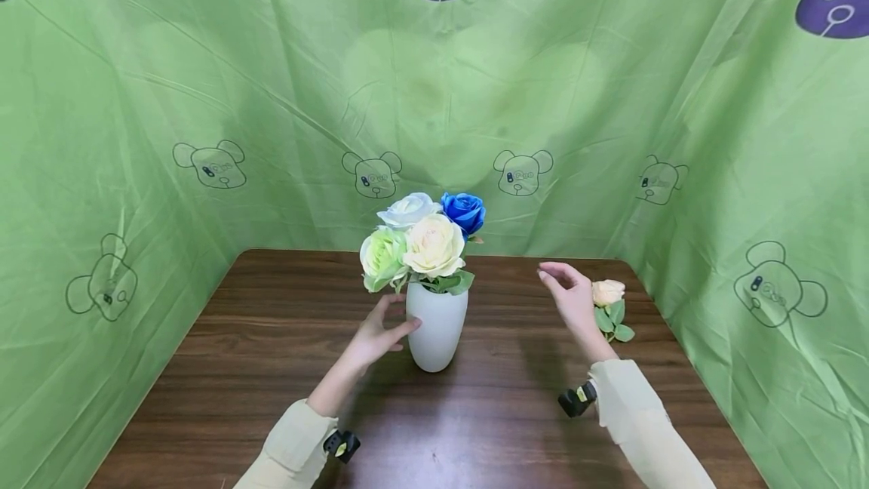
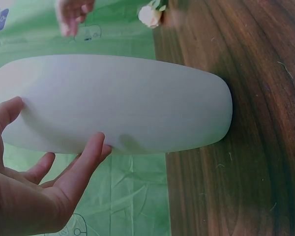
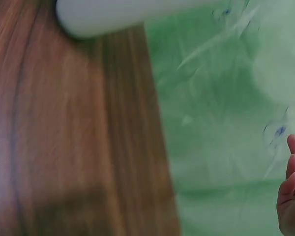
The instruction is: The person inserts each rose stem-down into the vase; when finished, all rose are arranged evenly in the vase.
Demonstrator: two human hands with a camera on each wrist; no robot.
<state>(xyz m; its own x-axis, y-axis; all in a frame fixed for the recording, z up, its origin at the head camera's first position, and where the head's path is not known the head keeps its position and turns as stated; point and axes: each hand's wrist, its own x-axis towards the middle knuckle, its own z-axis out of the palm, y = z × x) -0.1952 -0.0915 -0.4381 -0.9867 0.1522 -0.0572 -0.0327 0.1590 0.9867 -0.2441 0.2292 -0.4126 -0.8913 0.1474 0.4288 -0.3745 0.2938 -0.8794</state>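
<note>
A white vase (image 1: 436, 327) stands upright on the table, holding a green-white rose (image 1: 382, 256), a pale blue rose (image 1: 409, 210), a cream rose (image 1: 434, 246) and a blue rose (image 1: 464, 213). Against the vase's left side, my left hand (image 1: 375, 334) rests with spread fingers, its thumb toward the front. The left wrist view shows fingertips (image 2: 96, 142) right at the vase wall. My right hand (image 1: 572, 299) is raised to the right of the vase, fingers loosely bent and holding nothing. Beyond that wrist lies a peach rose (image 1: 608, 292) with green leaves, partly hidden by the arm.
The brown wooden table (image 1: 271, 338) runs back to a green cloth backdrop (image 1: 292, 96) with bear drawings, which also encloses both sides. A small black camera (image 1: 577, 399) sits at the right wrist, and another black camera (image 1: 342, 445) at the left.
</note>
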